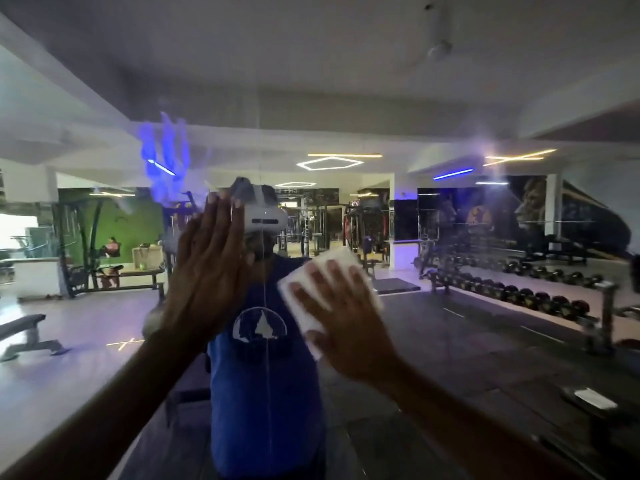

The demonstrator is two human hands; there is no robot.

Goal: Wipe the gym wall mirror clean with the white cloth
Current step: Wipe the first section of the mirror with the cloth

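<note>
Pressing the white cloth flat against the mirror, the right hand spreads its fingers (left hand likewise flat, holding nothing).

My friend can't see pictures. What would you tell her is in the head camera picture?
A person's right hand presses a folded white cloth flat against a big gym wall mirror, while the left hand rests open on the glass. The mirror reflects the person's blue shirt, a row of black dumbbells and ceiling lights.
</note>
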